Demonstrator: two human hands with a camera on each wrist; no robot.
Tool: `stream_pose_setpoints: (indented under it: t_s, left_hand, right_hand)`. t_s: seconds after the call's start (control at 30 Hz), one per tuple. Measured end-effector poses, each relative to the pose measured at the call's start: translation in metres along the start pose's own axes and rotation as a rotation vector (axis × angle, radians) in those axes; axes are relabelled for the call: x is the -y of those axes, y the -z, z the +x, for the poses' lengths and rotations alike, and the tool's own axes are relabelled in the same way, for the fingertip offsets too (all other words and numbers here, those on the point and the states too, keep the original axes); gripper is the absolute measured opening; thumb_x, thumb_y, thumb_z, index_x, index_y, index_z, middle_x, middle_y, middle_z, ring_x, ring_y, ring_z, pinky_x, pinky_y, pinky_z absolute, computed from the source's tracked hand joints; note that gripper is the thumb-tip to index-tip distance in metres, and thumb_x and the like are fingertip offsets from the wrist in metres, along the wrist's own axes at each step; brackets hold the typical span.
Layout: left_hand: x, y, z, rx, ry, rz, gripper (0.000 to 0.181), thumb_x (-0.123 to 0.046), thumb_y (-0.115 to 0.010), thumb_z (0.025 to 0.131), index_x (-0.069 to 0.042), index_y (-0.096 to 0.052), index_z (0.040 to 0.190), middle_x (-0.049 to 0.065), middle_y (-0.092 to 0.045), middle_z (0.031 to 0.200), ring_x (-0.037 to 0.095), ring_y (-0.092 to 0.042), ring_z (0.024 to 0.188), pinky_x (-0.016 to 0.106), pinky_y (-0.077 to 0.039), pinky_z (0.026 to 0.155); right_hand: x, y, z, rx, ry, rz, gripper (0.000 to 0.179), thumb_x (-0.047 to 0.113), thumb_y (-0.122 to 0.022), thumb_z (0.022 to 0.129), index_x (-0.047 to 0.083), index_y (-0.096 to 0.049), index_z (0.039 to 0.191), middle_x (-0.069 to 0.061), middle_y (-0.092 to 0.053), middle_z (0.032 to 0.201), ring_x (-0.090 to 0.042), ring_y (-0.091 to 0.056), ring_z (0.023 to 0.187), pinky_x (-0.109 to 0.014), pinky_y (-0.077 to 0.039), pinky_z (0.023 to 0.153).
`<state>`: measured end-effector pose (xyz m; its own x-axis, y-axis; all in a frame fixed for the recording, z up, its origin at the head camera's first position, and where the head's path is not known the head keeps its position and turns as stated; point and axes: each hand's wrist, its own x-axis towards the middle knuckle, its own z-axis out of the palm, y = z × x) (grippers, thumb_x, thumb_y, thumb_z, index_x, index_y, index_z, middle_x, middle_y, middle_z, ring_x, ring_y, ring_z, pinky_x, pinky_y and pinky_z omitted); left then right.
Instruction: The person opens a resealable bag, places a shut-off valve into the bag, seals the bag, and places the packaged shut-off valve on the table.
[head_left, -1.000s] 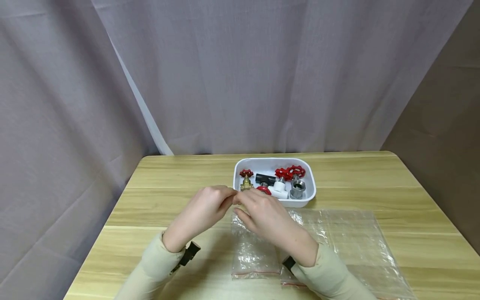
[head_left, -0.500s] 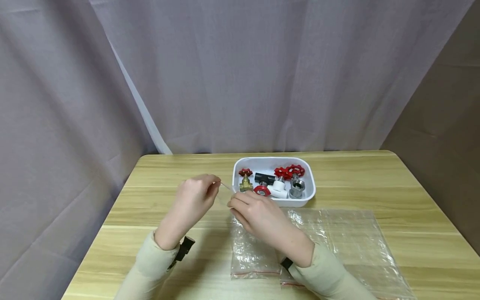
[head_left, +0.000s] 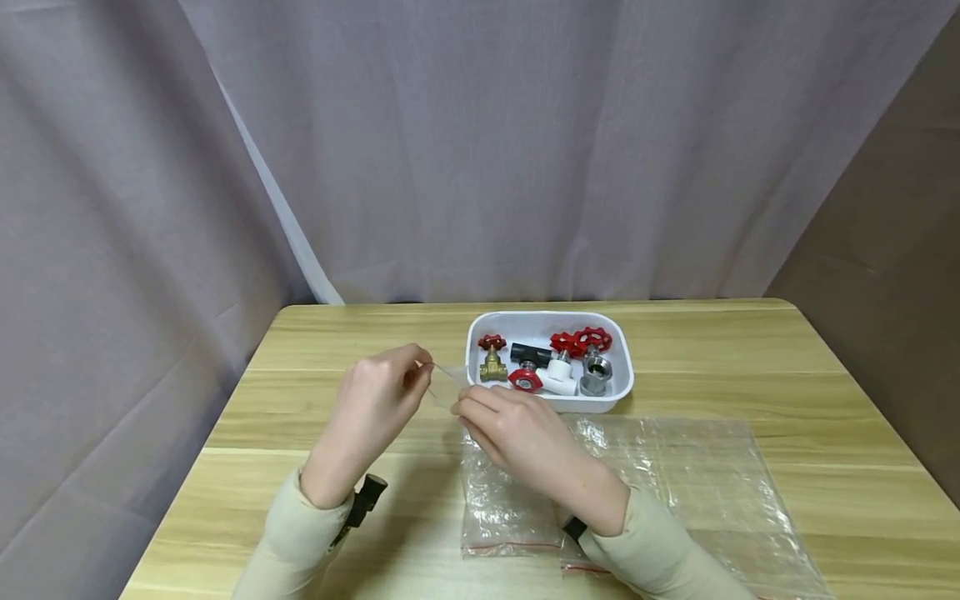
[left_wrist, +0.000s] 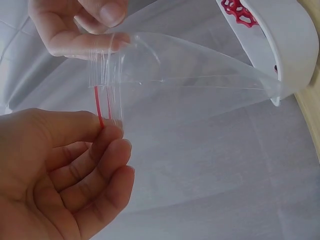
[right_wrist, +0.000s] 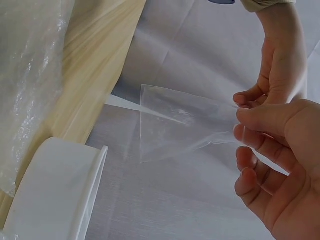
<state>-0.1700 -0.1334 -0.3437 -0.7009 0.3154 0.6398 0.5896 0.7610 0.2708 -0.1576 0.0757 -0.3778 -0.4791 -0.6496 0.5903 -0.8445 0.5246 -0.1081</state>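
A small clear zip bag (left_wrist: 185,65) is stretched between my two hands, lifted over the table. My left hand (head_left: 378,404) pinches the mouth at its red zip strip between thumb and forefinger. On the other side of the mouth, my right hand (head_left: 517,425) pinches the plastic with thumb and forefinger. In the right wrist view the bag (right_wrist: 175,125) extends flat and see-through away from the fingers, with nothing visible inside. Just beyond the hands stands a white tray (head_left: 551,404) with a brass gate valve (head_left: 492,367) and other fittings in it.
Larger clear zip bags (head_left: 705,467) lie flat on the wooden table (head_left: 840,400) under and beside the right forearm. Inside the tray are a black tee (head_left: 530,355), a white tee-shaped fitting (head_left: 557,379), red handwheels (head_left: 594,339) and a metal valve body (head_left: 596,375). Grey curtains enclose the table.
My left hand has drawn away leftward from the right hand, where the fingertips met before. The small bag's mouth now shows stretched between them. The right hand has barely shifted.
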Motion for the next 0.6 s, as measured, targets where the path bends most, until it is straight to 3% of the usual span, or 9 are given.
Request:
stream_pose_setpoints:
  t_s: [0.33, 0.6]
  left_hand:
    - [0.000, -0.001, -0.001, 0.020, 0.019, -0.013, 0.008, 0.001, -0.068, 0.087, -0.007, -0.069, 0.087, -0.002, -0.064, 0.068, 0.008, -0.054, 0.054, 0.025, -0.047, 0.050]
    - [0.000, -0.006, -0.011, 0.036, 0.003, 0.038, 0.011, 0.002, -0.069, 0.086, -0.008, -0.067, 0.087, -0.004, -0.062, 0.068, 0.007, -0.051, 0.052, 0.025, -0.044, 0.047]
  right_hand:
    - [-0.002, -0.002, 0.002, -0.011, -0.012, 0.001, 0.015, 0.015, -0.070, 0.093, 0.011, -0.071, 0.107, -0.001, -0.069, 0.106, -0.016, -0.069, 0.091, -0.027, -0.057, 0.075]
    - [-0.009, 0.008, 0.006, -0.075, -0.056, 0.107, 0.023, 0.021, -0.070, 0.094, 0.014, -0.070, 0.115, -0.003, -0.065, 0.120, -0.015, -0.068, 0.088, -0.027, -0.056, 0.070]
